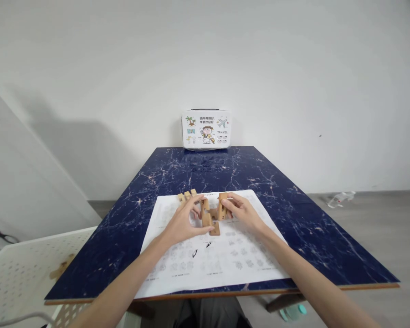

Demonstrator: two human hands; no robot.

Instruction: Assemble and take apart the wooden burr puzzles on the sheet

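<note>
My left hand (182, 222) grips a notched wooden puzzle piece (205, 214) with the thumb at its near end and fingers at its far end. My right hand (243, 210) pinches a second wooden puzzle piece (222, 208), marked with a 2, just to the right. Between and below them sits a third wooden piece (214, 229); whether it interlocks with the others I cannot tell. More notched wooden pieces (187, 196) lie beyond my left fingers. Under everything spreads a printed paper sheet (172, 264) with rows of small diagrams.
The sheet lies on a dark blue marbled table (205, 168). A white printed case (207, 130) stands at the far edge against the wall. At the left is a white perforated basket (17, 269) with wooden pieces (62, 267) inside. A bottle (293, 312) lies on the floor.
</note>
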